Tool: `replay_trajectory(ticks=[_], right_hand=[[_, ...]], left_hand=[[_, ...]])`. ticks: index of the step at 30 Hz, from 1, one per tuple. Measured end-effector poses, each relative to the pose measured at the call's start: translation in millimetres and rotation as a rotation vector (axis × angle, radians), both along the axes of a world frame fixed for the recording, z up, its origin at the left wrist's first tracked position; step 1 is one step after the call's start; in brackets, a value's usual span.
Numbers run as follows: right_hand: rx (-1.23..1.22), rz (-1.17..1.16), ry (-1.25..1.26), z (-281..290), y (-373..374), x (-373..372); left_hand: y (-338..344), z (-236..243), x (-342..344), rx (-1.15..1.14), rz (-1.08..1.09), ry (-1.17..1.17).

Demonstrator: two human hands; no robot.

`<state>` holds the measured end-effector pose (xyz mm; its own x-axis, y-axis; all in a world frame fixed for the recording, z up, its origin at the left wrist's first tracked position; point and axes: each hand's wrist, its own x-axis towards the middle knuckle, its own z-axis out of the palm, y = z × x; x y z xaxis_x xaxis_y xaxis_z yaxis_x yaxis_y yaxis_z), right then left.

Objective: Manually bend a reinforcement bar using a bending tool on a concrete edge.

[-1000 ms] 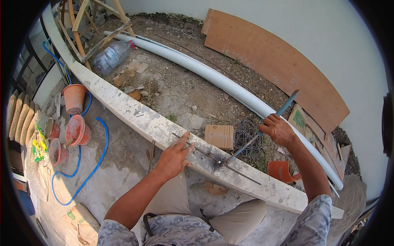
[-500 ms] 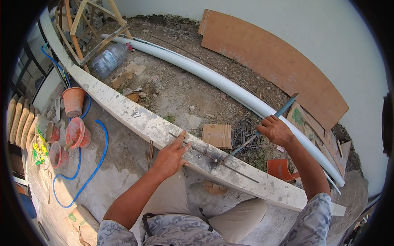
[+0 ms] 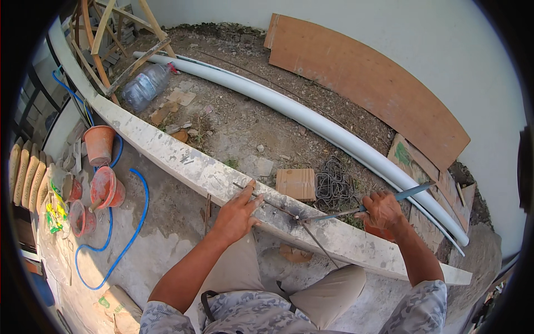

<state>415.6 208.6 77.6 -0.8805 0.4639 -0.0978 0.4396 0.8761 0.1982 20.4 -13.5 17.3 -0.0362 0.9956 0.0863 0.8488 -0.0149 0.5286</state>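
A thin steel rod [image 3: 273, 206] lies across the top of a paint-spattered whitish ledge [image 3: 178, 160]. My left hand [image 3: 236, 217] holds one end of it down, fingers over the rod and thumb at the near side. Closed round a long bending bar [image 3: 414, 191] with a blue-grey flat end is my right hand [image 3: 384, 210]. The bar's other tip meets the rod beside small metal pegs [image 3: 296, 217] on a dark-stained patch. From there the rod bends, its free end slanting over the near edge towards my knee.
Beyond the ledge are a cardboard piece [image 3: 295, 184], a tangle of dark wire rings [image 3: 335, 183], a long white pipe [image 3: 311, 117] and a brown board [image 3: 367, 83]. To the left stand reddish buckets [image 3: 99, 146] and a blue hose [image 3: 140, 222].
My right hand has swung the bending bar towards me, from pointing away to pointing right. The rod's free end has bent nearer my body. My left hand stays in place.
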Motion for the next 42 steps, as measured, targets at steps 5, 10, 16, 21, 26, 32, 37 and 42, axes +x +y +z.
replay_trajectory(ticks=[5,10,16,21,26,32,37,42], right_hand=[[-0.143,-0.512,0.178,-19.7,-149.5,8.5],[-0.184,-0.849,0.282,-36.1,-247.2,-27.3],[-0.190,-0.974,0.348,-38.8,-278.0,-49.5],[-0.187,-0.987,0.378,-41.3,-280.9,-51.6],[-0.181,-1.008,0.388,-40.8,-288.0,-57.5],[-0.177,-0.928,0.501,-53.6,-277.6,-30.8],[-0.131,-0.800,0.616,-52.3,-273.2,-12.7],[-0.163,-0.853,0.851,-63.3,-283.8,1.1]], left_hand=[[-3.0,-2.9,-3.9,0.011,-0.008,0.003],[1.4,-6.2,-1.6,0.053,-0.032,0.040],[1.9,-11.3,-3.3,0.062,-0.023,0.032],[2.0,-4.5,-3.8,0.061,-0.020,0.033],[1.7,-18.1,-5.1,0.063,-0.020,0.043],[2.9,-18.9,-12.2,0.044,-0.048,-0.009],[-17.3,-8.3,0.7,0.312,-0.091,0.123],[-40.1,3.2,62.7,-0.136,0.043,-0.348]])
